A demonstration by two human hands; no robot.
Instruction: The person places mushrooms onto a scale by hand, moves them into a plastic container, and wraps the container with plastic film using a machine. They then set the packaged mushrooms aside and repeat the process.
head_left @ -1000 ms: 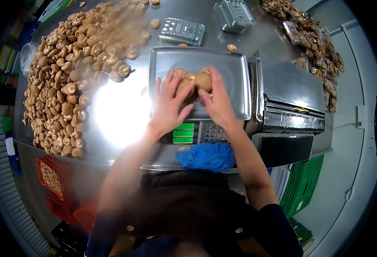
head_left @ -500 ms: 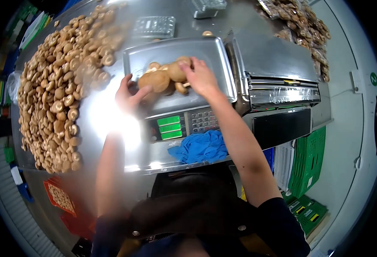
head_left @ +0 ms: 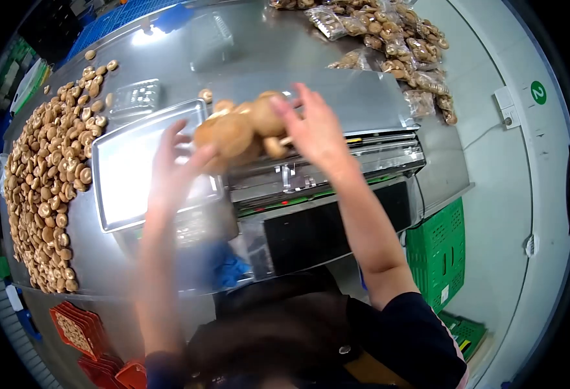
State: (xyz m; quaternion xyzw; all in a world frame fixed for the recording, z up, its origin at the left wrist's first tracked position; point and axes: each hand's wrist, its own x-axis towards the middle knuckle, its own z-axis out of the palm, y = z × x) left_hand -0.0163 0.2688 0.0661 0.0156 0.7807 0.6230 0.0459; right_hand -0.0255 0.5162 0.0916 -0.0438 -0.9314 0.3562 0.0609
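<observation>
Between my two hands is a cluster of brown-capped mushrooms (head_left: pixel 236 135), raised over the gap between the scale's metal pan (head_left: pixel 119 172) and the wrapping machine (head_left: pixel 356 162). My left hand (head_left: pixel 174 165), blurred by motion, grips the cluster's left side with thumb and fingers. On the right side, my right hand (head_left: pixel 317 129) presses its thumb and fingers against a large cap. Whether a tray lies under these mushrooms is hidden. Nothing rests on the visible part of the pan.
A big heap of loose mushrooms (head_left: pixel 45 188) covers the table's left. A clear plastic tray (head_left: pixel 136 97) lies behind the scale. Bagged mushrooms (head_left: pixel 421 52) are piled at the back right. A blue cloth (head_left: pixel 233 269) sits near the front edge. Green crates (head_left: pixel 437 253) stand right.
Both hands have lifted the mushrooms off the scale pan and carried them right, toward the wrapping machine. My view has turned to the right as well.
</observation>
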